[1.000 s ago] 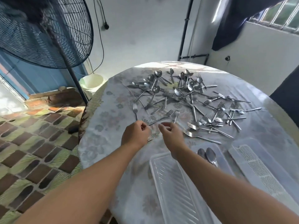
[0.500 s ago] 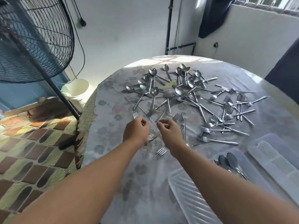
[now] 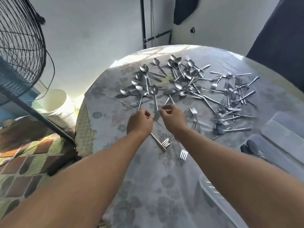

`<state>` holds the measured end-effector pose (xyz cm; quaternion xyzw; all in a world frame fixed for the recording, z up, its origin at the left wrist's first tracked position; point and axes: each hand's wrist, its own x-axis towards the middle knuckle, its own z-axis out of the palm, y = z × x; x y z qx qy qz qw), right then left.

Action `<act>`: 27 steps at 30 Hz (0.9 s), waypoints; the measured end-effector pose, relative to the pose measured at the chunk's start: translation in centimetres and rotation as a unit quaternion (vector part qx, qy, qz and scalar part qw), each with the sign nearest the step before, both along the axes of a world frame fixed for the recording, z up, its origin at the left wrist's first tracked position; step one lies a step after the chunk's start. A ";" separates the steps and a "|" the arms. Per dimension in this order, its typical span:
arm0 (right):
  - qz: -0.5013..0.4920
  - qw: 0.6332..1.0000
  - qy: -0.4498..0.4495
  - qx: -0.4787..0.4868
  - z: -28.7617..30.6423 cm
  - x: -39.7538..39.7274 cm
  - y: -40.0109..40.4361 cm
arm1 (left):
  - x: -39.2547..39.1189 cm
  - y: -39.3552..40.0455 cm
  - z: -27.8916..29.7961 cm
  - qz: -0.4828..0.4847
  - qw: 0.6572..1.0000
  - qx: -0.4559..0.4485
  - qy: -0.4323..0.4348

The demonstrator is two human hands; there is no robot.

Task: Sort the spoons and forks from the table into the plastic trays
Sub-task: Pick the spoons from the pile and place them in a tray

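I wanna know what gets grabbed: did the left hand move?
Yes. The left hand went farther up the table, toward the spoons.

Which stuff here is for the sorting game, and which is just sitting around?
For the job: spoons, forks, plastic trays, left hand, right hand.

Just there: fan, bucket, dark cloth.

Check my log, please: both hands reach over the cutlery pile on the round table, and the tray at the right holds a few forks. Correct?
Not quite. In the head view the tray at the right holds spoons, not forks. The left hand and right hand do reach over the cutlery pile.
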<state>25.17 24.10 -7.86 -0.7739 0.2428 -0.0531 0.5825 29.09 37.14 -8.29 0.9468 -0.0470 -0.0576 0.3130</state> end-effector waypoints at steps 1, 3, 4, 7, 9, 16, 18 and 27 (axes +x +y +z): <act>0.005 1.000 0.008 -0.016 -0.1 0.6 -0.2 | 0.6 0.0 -0.4 0.000 1.000 0.008 0.001; 0.014 0.999 0.019 -0.037 -0.8 2.2 -0.7 | 2.3 -0.2 -1.1 0.005 1.000 0.021 -0.002; 0.019 0.999 0.023 -0.041 -1.0 2.8 -0.9 | 3.1 -0.3 -1.3 0.008 1.000 0.025 -0.004; 0.023 0.998 0.034 -0.041 -1.9 5.3 -0.7 | 5.8 -0.3 -2.2 0.014 0.999 0.033 -0.003; 0.032 0.996 0.044 -0.067 -2.5 6.8 -0.4 | 7.5 -0.2 -2.6 0.019 0.999 0.038 0.001; 0.062 0.965 0.107 -0.229 -3.7 12.5 0.4 | 13.7 0.0 -5.1 -0.010 0.996 0.077 0.031; 0.056 0.949 0.130 -0.281 -4.5 14.0 0.7 | 14.9 0.1 -5.9 -0.029 0.994 0.098 0.040; -0.012 0.923 0.226 -0.312 -6.0 17.4 1.8 | 18.8 0.4 -6.4 -0.104 0.979 0.166 0.053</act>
